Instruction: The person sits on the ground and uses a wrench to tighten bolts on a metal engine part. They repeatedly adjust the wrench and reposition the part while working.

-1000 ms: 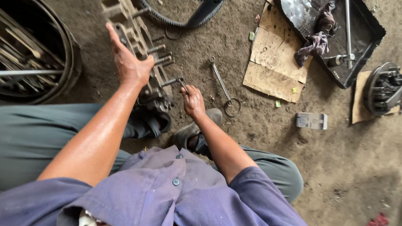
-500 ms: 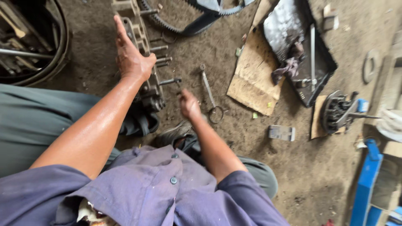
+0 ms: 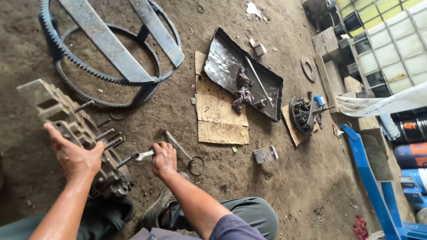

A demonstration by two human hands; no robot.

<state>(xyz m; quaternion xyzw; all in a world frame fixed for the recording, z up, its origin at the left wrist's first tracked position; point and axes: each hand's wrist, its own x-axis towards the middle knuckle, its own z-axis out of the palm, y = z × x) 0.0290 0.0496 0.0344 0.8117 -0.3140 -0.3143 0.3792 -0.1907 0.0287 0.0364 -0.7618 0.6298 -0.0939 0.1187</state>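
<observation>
While my left hand pressed flat on the engine block on the dirt floor, my right hand gripped a wrench on a stud; turning it seemingly required steady bracing.

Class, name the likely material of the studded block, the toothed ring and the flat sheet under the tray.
Studded block: probably cast metal, dull grey and grimy. Toothed ring: looks like steel, dark with cut teeth. Flat sheet: seemingly cardboard, tan with ragged edges.
</observation>
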